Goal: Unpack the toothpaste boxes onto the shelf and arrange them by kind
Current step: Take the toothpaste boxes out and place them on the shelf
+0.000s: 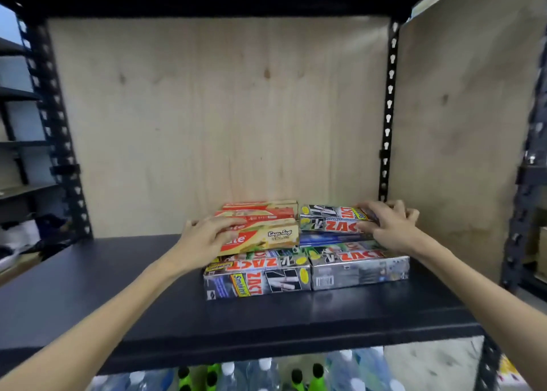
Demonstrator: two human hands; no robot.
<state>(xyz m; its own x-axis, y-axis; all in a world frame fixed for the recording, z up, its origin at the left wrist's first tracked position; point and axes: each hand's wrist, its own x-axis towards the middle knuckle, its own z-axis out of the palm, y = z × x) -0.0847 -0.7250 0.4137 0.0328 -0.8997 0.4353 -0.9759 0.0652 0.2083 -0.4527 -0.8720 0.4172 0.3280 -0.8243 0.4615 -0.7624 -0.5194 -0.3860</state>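
Red boxes (260,228) under left hand (204,239) (shelf (118,287)), R hand (387,225) on silver boxes (334,222).

Plywood back panel (213,118) fills the frame's centre, black slotted uprights (388,109) flanking it; more dark racking (17,142) at far left, dim light.
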